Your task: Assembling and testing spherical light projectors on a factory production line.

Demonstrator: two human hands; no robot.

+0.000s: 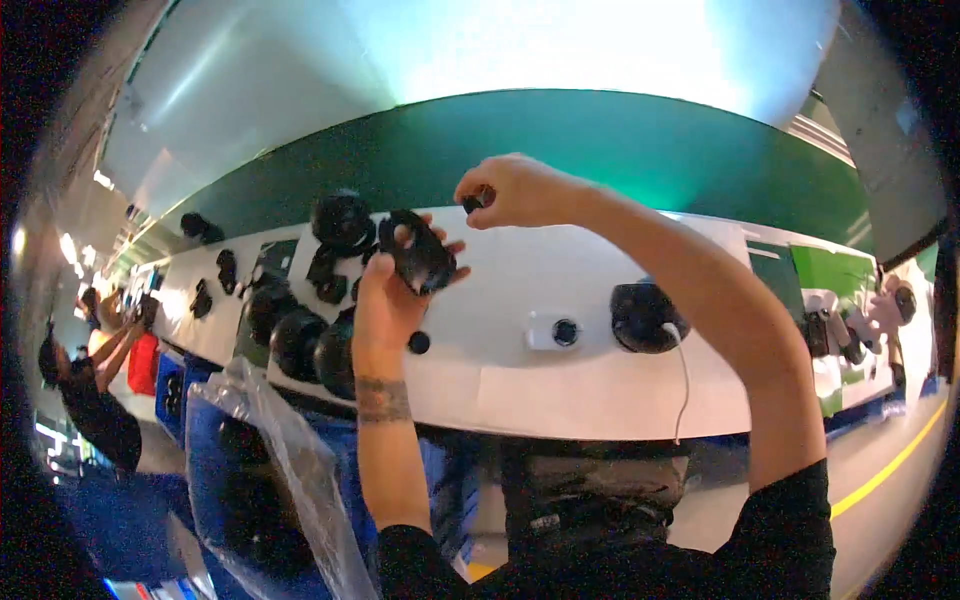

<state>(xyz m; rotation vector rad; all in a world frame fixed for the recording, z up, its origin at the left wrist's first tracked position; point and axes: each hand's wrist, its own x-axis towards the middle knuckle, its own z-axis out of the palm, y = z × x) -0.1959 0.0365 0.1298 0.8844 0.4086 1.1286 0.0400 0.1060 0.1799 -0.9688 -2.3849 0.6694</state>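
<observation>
My left hand (392, 310) is closed around a black rounded plastic part (428, 262) with an opening in it, raised over the white table (500, 395). To its right and a little higher, my right hand (530, 192) pinches a small black piece (474, 203), partly hidden by the fingers. The two hands are apart. Below them lie a small black disc (418, 343) and a white block (541, 331) bearing a round black piece (566, 332). Under my right forearm sits a black rounded device (638, 318) with a white cable (685, 390).
Several black rounded parts (298, 343) crowd the table's left side. A bin lined with clear plastic (290, 450) stands at the front left, holding dark parts. Further left a person in dark clothes (100, 415) works. Green panels (640, 150) rise behind the table.
</observation>
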